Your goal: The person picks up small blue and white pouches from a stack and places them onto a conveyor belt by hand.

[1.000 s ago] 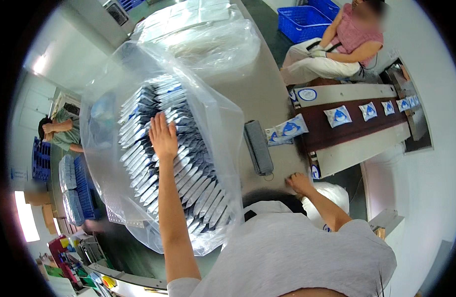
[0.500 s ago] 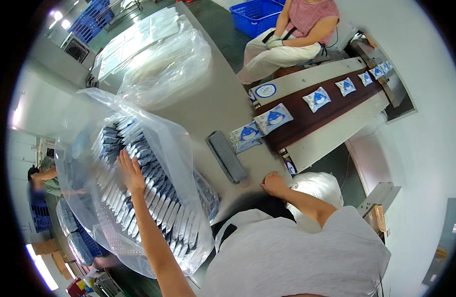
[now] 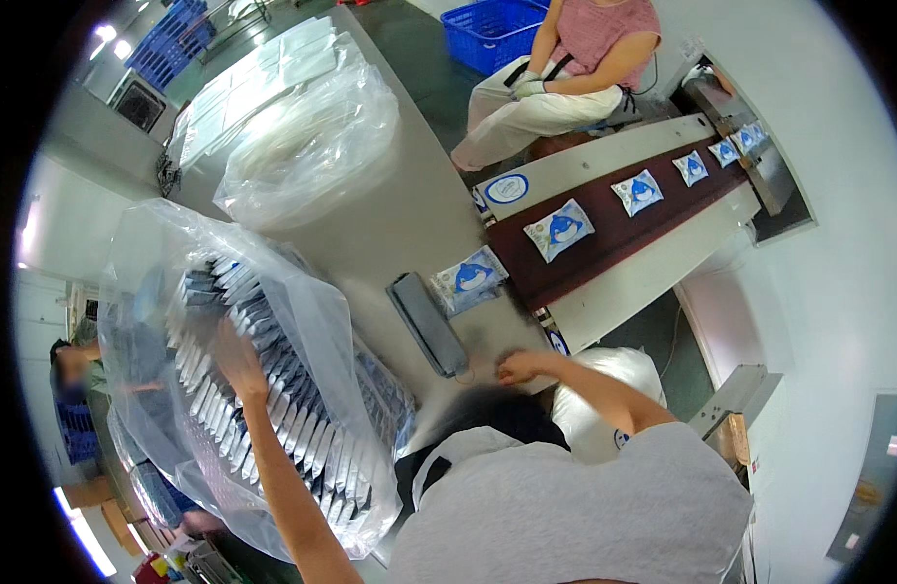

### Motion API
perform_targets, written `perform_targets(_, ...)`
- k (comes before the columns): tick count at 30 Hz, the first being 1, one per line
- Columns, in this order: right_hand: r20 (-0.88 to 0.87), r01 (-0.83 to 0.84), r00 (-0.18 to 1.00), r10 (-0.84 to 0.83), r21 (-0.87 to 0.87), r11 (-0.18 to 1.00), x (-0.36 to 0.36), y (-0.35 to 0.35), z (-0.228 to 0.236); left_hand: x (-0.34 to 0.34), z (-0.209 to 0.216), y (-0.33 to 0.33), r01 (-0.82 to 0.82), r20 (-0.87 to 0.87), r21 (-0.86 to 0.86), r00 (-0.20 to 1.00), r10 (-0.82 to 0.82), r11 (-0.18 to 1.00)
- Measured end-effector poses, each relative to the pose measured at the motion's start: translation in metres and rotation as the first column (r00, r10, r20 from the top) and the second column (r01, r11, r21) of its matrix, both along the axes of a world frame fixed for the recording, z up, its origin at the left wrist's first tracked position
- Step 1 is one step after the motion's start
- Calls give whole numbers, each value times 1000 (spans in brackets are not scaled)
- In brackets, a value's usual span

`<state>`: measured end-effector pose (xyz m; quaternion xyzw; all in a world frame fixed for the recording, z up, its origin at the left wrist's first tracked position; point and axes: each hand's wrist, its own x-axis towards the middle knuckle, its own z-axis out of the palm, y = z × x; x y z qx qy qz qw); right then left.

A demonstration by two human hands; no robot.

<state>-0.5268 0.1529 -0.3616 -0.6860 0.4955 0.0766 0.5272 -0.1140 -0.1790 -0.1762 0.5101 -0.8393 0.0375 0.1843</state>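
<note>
My left hand (image 3: pixel 240 362) lies over the rows of silvery packets (image 3: pixel 307 428) packed on edge inside a big clear plastic bag (image 3: pixel 317 292). Its fingers are stretched out, somewhat blurred, and grip no packet. At the near table edge rests my right hand (image 3: pixel 521 367), fingers curled in and nothing visible in them. Just left of it is a long grey block-like thing (image 3: pixel 427 324). Beyond that, white-and-blue packets (image 3: pixel 470 276) overlap on the table at the foot of a dark red conveyor belt (image 3: pixel 614 234).
More packets (image 3: pixel 638 192) come spaced along the belt from a wall opening. A seated person (image 3: pixel 575 68) is beside the conveyor, near a blue basket (image 3: pixel 489 39). Stacked clear plastic bags (image 3: pixel 312 136) cover the table's far end. A full white bag (image 3: pixel 604 399) stands right of my body.
The packet at the belt's end has slid onto those on the table, and the others have advanced. My left hand has shifted slightly nearer over the packed rows. My right hand stays curled.
</note>
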Motion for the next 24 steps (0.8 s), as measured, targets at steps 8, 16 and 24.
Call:
perform_targets(8,-329,164,747,-577,-750,641,-273,-103,124,-9,10,2,-27,52,22,998,26,999)
perform_targets(16,-635,-1,763,-116,-181,984,-298,-147,137,-14,12,10,-108,6,49,994,108,993)
perform_targets(24,-13,-28,1000,27,-32,999,-107,-245,67,-15,16,12,-155,-4,104,988,156,983)
